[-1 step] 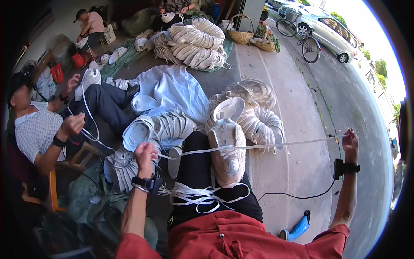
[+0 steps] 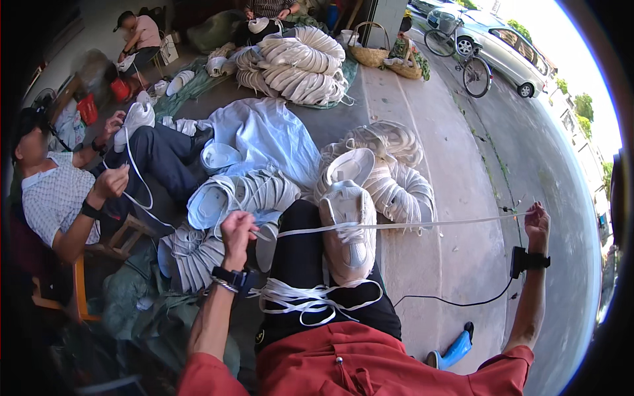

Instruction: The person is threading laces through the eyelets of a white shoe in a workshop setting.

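A white sneaker (image 2: 348, 224) rests sole-down on my black-trousered knee. A long white lace (image 2: 436, 224) runs taut through its eyelets, from my left hand (image 2: 238, 228) across to my right hand (image 2: 536, 221). My left hand is closed on the lace's near end beside the shoe. My right hand is stretched far out to the right, pinching the other end. Both wrists wear dark bands. A loose bundle of white laces (image 2: 310, 297) lies across my lap.
Heaps of white sneakers lie ahead (image 2: 244, 198), to the right (image 2: 396, 171) and farther back (image 2: 297, 59). A seated person (image 2: 53, 191) at left laces a shoe; another person (image 2: 142, 36) sits behind. Baskets (image 2: 370, 49), a bicycle (image 2: 462, 56) and a car (image 2: 502, 43) stand by the road.
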`<state>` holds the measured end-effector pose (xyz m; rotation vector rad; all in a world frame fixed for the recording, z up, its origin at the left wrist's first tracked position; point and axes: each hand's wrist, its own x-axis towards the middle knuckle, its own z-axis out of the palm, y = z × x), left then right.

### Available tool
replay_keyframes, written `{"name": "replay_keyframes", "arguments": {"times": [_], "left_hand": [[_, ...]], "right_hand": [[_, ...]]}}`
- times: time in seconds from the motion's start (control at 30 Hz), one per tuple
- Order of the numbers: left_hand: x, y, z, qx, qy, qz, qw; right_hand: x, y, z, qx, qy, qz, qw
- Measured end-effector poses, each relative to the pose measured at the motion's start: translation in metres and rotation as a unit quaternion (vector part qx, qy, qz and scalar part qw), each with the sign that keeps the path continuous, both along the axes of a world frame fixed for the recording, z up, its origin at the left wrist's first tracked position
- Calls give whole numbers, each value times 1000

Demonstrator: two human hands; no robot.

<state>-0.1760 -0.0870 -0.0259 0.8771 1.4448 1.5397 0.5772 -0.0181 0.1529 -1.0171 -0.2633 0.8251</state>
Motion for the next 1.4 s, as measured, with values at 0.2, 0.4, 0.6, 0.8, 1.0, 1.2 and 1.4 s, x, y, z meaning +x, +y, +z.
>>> {"name": "replay_keyframes", "arguments": {"times": [0.2,0.4,0.6,0.8,1.0,1.2,1.4], "left_hand": [[115,28,36,-24,218,-228,949],[119,27,37,-67,197,-249,946],[125,26,33,-13,267,-211,940],[127,26,31,-27,290,-204,935],[141,27,45,8,380,-176,908],[162,29,61,52,537,-170,824],[154,27,61,37,504,-185,843]], "right_hand": [[81,-55,-51,-42,-6,-10,999],[87,-105,-133,-141,27,-22,989],[49,-122,-186,-174,49,11,983],[12,-113,-199,-190,52,33,980],[-136,-59,-158,-246,-134,227,933],[-322,-27,-120,-79,-224,469,851],[-389,-21,-118,-72,-209,500,837]]}}
